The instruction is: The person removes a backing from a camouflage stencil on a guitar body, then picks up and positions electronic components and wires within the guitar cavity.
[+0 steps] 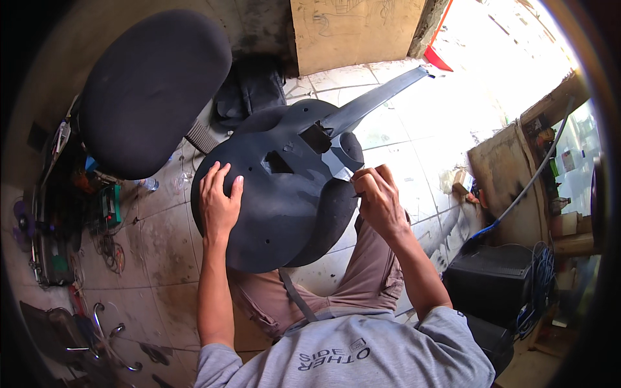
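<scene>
A dark, rounded chair seat shell [259, 207] lies across my lap with its hard underside up. Two roughly rectangular openings and a few small holes show in it. A grey flat bar [381, 97] slants from the shell toward the far right. Black padding [339, 204] bulges out along the shell's right side. My left hand [220, 197] rests flat on the shell's left part, fingers open. At the right edge, my right hand [378, 194] is closed in a pinch near a pale patch; whatever its fingertips hold is hidden.
A black cushioned chair part [158, 90] stands at far left, beside a black bag [252, 90]. Cables and small tools lie on the tiled floor [162, 242] at left. To the right are a black box [495, 275] with coiled cable and a wooden panel [508, 187].
</scene>
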A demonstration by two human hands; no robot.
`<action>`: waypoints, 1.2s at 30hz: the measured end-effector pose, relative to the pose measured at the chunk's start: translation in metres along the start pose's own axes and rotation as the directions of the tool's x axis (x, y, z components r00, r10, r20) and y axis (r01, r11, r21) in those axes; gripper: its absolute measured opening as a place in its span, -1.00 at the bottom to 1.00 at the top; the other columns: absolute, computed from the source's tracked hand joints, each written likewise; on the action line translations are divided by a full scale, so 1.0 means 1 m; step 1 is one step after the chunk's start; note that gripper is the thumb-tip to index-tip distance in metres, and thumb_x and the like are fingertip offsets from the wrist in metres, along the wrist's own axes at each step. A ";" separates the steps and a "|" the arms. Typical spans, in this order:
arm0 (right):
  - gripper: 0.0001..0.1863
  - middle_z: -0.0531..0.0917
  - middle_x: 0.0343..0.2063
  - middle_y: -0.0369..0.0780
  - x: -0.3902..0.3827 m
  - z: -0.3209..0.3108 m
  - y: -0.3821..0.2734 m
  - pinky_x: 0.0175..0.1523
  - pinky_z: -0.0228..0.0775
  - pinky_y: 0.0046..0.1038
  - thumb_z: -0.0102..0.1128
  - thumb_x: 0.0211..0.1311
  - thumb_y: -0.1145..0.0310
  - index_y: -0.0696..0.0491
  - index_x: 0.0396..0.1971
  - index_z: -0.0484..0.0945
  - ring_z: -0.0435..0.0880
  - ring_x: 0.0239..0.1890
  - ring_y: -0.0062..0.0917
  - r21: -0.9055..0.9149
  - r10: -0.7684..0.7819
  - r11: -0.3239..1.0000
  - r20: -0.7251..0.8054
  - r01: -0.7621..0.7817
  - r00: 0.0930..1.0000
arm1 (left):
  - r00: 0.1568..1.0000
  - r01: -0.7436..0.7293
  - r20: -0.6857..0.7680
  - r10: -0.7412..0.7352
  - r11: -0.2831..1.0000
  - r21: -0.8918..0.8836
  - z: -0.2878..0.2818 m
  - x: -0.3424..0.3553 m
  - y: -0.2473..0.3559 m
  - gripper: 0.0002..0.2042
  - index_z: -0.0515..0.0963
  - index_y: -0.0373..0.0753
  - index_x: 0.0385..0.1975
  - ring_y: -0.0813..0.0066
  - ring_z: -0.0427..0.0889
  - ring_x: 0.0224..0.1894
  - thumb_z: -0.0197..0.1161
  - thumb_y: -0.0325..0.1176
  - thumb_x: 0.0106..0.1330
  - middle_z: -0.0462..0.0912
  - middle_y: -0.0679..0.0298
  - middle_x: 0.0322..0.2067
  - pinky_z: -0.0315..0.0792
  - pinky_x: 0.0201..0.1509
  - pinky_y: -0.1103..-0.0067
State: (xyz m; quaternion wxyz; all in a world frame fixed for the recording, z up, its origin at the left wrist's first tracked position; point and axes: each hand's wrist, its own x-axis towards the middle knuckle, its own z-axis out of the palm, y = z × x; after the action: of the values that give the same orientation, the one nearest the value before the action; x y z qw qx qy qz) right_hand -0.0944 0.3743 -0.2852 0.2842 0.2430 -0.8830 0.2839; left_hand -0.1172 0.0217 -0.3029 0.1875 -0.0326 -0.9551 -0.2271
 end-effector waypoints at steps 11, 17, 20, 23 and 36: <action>-0.66 0.69 -0.23 -0.24 -0.028 -0.023 -0.011 -0.12 0.50 -0.29 0.21 -0.19 0.79 0.05 -0.39 0.53 0.57 -0.18 -0.26 -0.068 0.107 0.991 -0.093 -0.113 0.990 | 1.000 0.003 0.024 -0.003 1.000 0.011 0.000 0.001 0.001 -0.55 0.61 -0.34 0.21 -0.07 0.51 0.34 0.25 -0.13 0.50 0.55 -0.10 0.31 0.32 0.47 0.22; -0.77 0.64 -0.33 -0.11 -0.050 -0.041 0.000 -0.05 0.53 -0.32 0.23 -0.03 0.73 0.15 -0.33 0.56 0.65 -0.22 -0.25 0.267 0.366 0.909 -0.141 -0.320 0.920 | 0.999 0.020 0.044 -0.021 1.000 0.017 -0.005 0.002 0.003 -0.55 0.61 -0.33 0.21 -0.04 0.50 0.35 0.27 -0.14 0.49 0.55 -0.07 0.31 0.32 0.49 0.21; -0.80 0.56 -0.45 -0.17 -0.061 -0.036 0.005 -0.22 0.48 -0.44 0.40 0.20 0.56 0.18 -0.45 0.49 0.56 -0.43 -0.51 0.484 0.599 0.724 -0.086 -0.492 0.796 | 0.994 0.061 0.088 -0.062 0.998 0.006 -0.014 0.009 0.010 -0.57 0.64 -0.32 0.17 -0.04 0.52 0.34 0.31 -0.15 0.46 0.56 -0.06 0.30 0.36 0.45 0.22; -0.53 0.47 -0.64 -0.31 -0.062 -0.027 0.002 -0.48 0.24 -0.53 0.55 0.27 0.38 0.15 -0.61 0.37 0.37 -0.57 -0.71 0.407 0.700 0.672 -0.079 -0.619 0.709 | 0.999 0.006 0.051 -0.005 1.000 -0.015 -0.014 0.021 0.026 -0.61 0.67 -0.29 0.10 -0.06 0.56 0.30 0.36 -0.18 0.41 0.59 -0.06 0.27 0.41 0.41 0.23; -0.70 0.52 -0.63 -0.18 -0.058 0.032 -0.057 -0.44 0.36 -0.43 0.43 0.32 0.46 0.13 -0.34 0.38 0.52 -0.61 -0.46 0.525 0.502 0.680 0.174 -0.511 0.847 | 0.939 -0.265 0.160 0.303 0.939 -0.221 0.027 0.074 0.054 -0.73 0.73 -0.19 0.05 0.04 0.57 0.27 0.36 -0.36 0.39 0.66 0.09 0.19 0.43 0.39 0.30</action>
State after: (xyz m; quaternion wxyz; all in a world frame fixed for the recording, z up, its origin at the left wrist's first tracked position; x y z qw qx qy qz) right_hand -0.0309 0.3284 -0.3229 0.1048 0.0630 -0.7967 0.5919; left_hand -0.1876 0.0802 -0.2749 0.1213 -0.2107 -0.9268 -0.2862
